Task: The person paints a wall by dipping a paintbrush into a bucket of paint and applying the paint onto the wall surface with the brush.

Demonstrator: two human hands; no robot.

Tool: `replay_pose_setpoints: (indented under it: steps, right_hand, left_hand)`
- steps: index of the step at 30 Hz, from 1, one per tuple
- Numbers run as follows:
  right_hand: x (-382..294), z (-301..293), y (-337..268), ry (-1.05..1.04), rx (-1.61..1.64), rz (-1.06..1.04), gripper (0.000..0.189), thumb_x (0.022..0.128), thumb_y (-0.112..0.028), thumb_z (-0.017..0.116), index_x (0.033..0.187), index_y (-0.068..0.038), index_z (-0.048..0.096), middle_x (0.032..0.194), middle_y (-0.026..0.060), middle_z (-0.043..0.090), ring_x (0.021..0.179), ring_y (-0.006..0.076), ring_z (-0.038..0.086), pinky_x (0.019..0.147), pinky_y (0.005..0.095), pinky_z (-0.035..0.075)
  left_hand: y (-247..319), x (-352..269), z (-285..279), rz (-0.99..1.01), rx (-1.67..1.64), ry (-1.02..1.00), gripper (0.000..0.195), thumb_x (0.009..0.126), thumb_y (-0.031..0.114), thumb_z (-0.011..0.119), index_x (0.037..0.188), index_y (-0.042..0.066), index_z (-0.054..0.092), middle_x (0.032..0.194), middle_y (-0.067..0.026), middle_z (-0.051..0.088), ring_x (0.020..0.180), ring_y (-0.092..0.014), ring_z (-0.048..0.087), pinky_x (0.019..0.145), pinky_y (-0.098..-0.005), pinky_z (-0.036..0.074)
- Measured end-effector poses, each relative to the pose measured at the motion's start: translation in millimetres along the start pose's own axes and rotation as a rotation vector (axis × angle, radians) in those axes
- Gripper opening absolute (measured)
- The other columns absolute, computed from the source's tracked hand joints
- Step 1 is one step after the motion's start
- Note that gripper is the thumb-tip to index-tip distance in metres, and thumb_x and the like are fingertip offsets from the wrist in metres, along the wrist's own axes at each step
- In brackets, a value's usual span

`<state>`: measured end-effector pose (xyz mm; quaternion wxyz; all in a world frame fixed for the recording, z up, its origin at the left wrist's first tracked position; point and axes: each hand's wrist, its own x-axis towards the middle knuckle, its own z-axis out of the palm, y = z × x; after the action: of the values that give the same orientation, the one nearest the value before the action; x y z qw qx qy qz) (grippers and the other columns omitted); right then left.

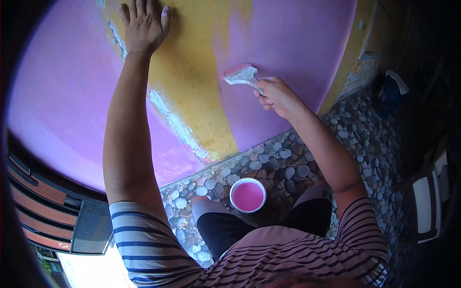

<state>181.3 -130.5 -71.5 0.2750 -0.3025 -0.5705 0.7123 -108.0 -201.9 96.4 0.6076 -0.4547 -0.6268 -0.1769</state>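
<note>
My right hand grips the handle of a wide paintbrush, its bristles coated pink and turned up to the left. The bristles lie over the painted wall by the border between purple paint and a bare yellow band; whether they touch it I cannot tell. My left hand, fingers spread, rests on the wall at the top of the view, over the yellow band, and holds nothing. Its fingertips are partly cut off by the frame. A round tub of pink paint stands on the floor between my legs.
A strip of flaking whitish plaster runs down the yellow band's left edge. Grey pebbles cover the floor. At the left is a slatted orange and dark metal gate. A dark blue container and a white-panelled chair-like object stand right.
</note>
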Motion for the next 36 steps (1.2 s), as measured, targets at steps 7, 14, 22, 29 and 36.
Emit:
replay_pose_setpoints:
  steps: [7, 14, 22, 29, 36]
  right_hand:
    - [12.8, 32.3, -119.3, 0.059, -0.126, -0.211, 0.012, 0.094, -0.011, 0.046, 0.092, 0.000, 0.051, 0.075, 0.0047, 0.051, 0.047, 0.0052, 0.032, 0.039, 0.0225, 0.023]
    - [32.1, 34.5, -238.4, -0.008, -0.184, -0.619, 0.016, 0.095, -0.019, 0.047, 0.094, -0.005, 0.054, 0.064, -0.0007, 0.046, 0.044, 0.0077, 0.035, 0.038, 0.0257, 0.026]
    - [42.2, 27.8, -74.6, 0.125, -0.151, -0.351, 0.026, 0.101, -0.027, 0.045, 0.110, -0.004, 0.055, 0.070, -0.0026, 0.047, 0.049, 0.0041, 0.033, 0.042, 0.0231, 0.025]
    - [22.9, -3.7, 83.0, 0.135, -0.057, -0.068, 0.020, 0.100, -0.024, 0.049, 0.101, -0.005, 0.054, 0.067, -0.0019, 0.047, 0.044, 0.0041, 0.032, 0.038, 0.0239, 0.023]
    - [42.9, -13.5, 31.7, 0.090, -0.038, 0.102, 0.009, 0.094, -0.009, 0.045, 0.093, -0.002, 0.051, 0.074, 0.0053, 0.051, 0.046, 0.0066, 0.033, 0.038, 0.0251, 0.023]
  left_hand:
    - [-15.5, -3.8, 19.1, 0.051, -0.004, 0.105, 0.065, 0.099, 0.043, 0.036, 0.144, -0.004, 0.031, 0.153, -0.0198, 0.026, 0.146, -0.034, 0.017, 0.118, -0.0510, 0.010]
    - [-13.0, -2.6, 32.3, 0.099, -0.247, 0.206, 0.070, 0.100, 0.050, 0.030, 0.149, 0.002, 0.025, 0.157, -0.0161, 0.022, 0.149, -0.031, 0.010, 0.117, -0.0542, 0.004]
    - [-15.5, -5.4, 26.9, 0.096, -0.224, 0.193, 0.071, 0.100, 0.051, 0.029, 0.149, 0.001, 0.025, 0.158, -0.0160, 0.021, 0.149, -0.031, 0.009, 0.117, -0.0538, 0.004]
    - [-18.9, -4.1, 32.7, 0.068, -0.174, 0.147, 0.072, 0.099, 0.052, 0.029, 0.150, 0.001, 0.024, 0.158, -0.0159, 0.020, 0.149, -0.031, 0.008, 0.118, -0.0529, 0.003]
    - [-18.2, -7.0, 31.3, 0.064, -0.174, 0.141, 0.072, 0.099, 0.051, 0.030, 0.149, 0.000, 0.025, 0.158, -0.0160, 0.020, 0.149, -0.031, 0.008, 0.118, -0.0537, 0.004]
